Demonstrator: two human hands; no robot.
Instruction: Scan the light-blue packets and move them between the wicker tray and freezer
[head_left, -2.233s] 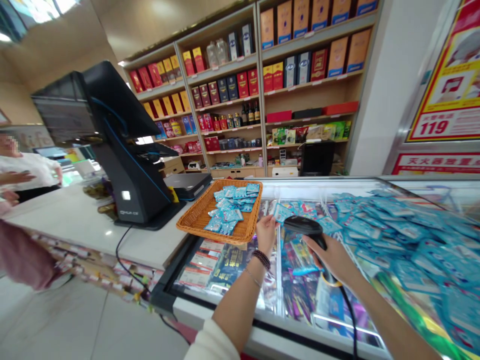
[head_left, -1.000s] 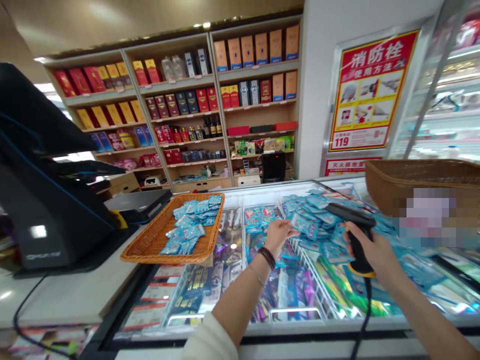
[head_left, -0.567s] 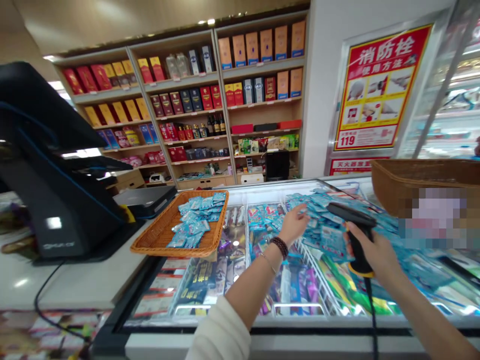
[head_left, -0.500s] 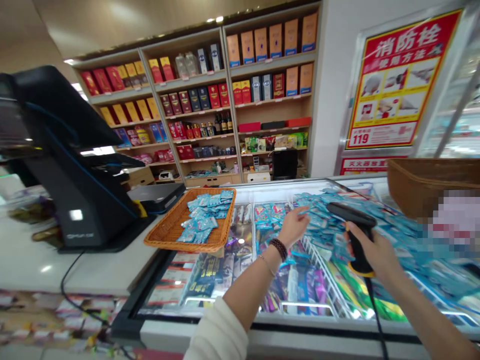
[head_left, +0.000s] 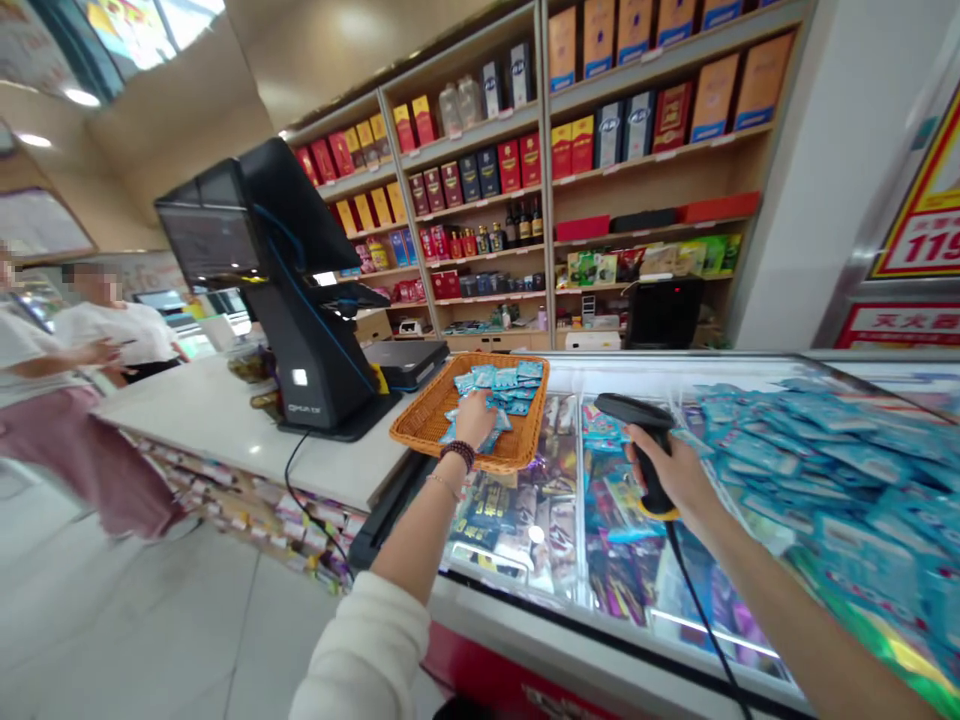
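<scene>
My left hand (head_left: 474,420) is over the orange wicker basket (head_left: 427,440), its fingers bent down and closed on a small blue packet among others; the fingertips are partly hidden. Several blue packets (head_left: 517,378) lie in the back and right of the basket. My right hand (head_left: 667,465) grips a black barcode scanner (head_left: 654,450) by its handle, its head facing left. The scanner's cable runs down toward the bottom edge. Below the scanner is the glass top of a chest freezer (head_left: 525,590), with bagged goods inside. A large pile of blue packets (head_left: 817,460) spreads to the right.
A black cash register terminal (head_left: 300,330) stands on the white counter (head_left: 195,420) at left, its cable hanging off the front. Shelves with boxes and bottles (head_left: 480,180) line the back. Two people (head_left: 120,325) stand beyond the counter at far left.
My left hand has moved left from the blue packet pile into the basket. The view has turned left. My right hand still holds the scanner, now closer to the basket.
</scene>
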